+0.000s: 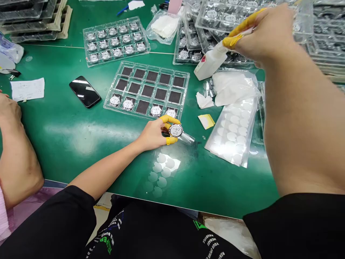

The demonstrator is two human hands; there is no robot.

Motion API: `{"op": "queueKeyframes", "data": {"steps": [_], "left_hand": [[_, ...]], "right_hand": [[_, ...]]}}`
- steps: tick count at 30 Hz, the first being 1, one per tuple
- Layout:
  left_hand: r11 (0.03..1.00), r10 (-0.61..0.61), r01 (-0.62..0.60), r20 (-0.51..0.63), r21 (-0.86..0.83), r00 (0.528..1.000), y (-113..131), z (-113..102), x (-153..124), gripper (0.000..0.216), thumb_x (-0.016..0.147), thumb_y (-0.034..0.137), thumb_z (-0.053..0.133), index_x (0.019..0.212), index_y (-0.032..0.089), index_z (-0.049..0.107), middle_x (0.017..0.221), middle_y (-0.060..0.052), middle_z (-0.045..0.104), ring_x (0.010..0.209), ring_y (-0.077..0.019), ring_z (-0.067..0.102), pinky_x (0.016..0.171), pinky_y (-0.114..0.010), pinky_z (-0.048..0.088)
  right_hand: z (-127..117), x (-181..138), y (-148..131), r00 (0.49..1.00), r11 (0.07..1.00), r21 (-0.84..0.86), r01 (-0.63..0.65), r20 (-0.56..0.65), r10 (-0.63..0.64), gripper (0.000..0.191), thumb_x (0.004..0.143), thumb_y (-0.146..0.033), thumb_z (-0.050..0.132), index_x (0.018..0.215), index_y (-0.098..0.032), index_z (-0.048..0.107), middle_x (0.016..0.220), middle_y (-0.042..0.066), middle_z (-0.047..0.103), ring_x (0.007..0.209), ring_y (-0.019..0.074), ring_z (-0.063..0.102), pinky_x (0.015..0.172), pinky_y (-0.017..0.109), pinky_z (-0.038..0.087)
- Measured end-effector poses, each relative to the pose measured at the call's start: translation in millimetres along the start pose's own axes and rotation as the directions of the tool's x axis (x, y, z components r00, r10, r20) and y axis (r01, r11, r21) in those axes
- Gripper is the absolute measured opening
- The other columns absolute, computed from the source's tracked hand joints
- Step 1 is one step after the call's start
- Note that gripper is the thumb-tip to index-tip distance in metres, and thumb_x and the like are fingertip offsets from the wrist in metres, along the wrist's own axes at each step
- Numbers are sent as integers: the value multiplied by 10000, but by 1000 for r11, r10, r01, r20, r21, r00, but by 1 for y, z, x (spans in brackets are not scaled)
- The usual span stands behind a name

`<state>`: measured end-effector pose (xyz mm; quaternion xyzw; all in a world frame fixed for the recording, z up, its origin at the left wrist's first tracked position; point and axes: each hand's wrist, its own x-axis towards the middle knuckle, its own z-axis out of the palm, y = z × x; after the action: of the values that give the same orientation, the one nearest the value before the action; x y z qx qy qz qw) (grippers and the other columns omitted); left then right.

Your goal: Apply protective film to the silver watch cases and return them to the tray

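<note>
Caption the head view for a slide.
Left hand holds a watch and right hand a white bottle above a green table.

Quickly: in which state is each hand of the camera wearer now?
Left hand: closed, holding a round watch case by its edges.
Right hand: closed, holding a white bottle by its top.

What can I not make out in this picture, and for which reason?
In the head view:
The front of the round silver metal watch in the left hand: hidden, because its back faces the camera.
The writing on the white rectangular paper slip: too small.
Details of the red mark on the white plastic bottle in the right hand: too small.
The co-worker's hand: cut off by the left edge.
</note>
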<state>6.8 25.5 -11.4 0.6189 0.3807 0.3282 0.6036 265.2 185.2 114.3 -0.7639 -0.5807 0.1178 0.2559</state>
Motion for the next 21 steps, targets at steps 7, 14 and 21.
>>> {"op": "queueKeyframes", "data": {"steps": [7, 14, 21], "left_hand": [[1000, -14, 14, 8, 4, 1000, 1, 0, 0, 503, 671, 140, 784, 1161, 179, 678, 897, -29, 756, 842, -155, 718, 858, -336, 592], [1000, -24, 24, 7, -1, 1000, 4, 0, -1, 510, 670, 142, 793, 1165, 183, 676, 905, -26, 758, 848, -153, 720, 875, -344, 590], [999, -27, 28, -27, 16, 999, 0, 0, 0, 541, 660, 180, 817, 1182, 188, 676, 868, -3, 730, 810, -136, 695, 842, -318, 566]], "right_hand": [[-7, -9, -16, 995, 995, -43, -95, 13, 95, 758, 664, -590, 785, 1201, -56, 779, 975, 99, 695, 890, 186, 543, 658, 462, 324], [11, 6, -8, 998, 994, -106, -33, -54, 27, 527, 730, -286, 852, 1166, 2, 783, 888, 61, 679, 793, 108, 382, 785, 397, 398], [9, -19, -4, 962, 955, 253, 157, -258, -90, 220, 759, -56, 797, 970, 4, 807, 701, -2, 543, 666, 74, 411, 694, 342, 380]]}}
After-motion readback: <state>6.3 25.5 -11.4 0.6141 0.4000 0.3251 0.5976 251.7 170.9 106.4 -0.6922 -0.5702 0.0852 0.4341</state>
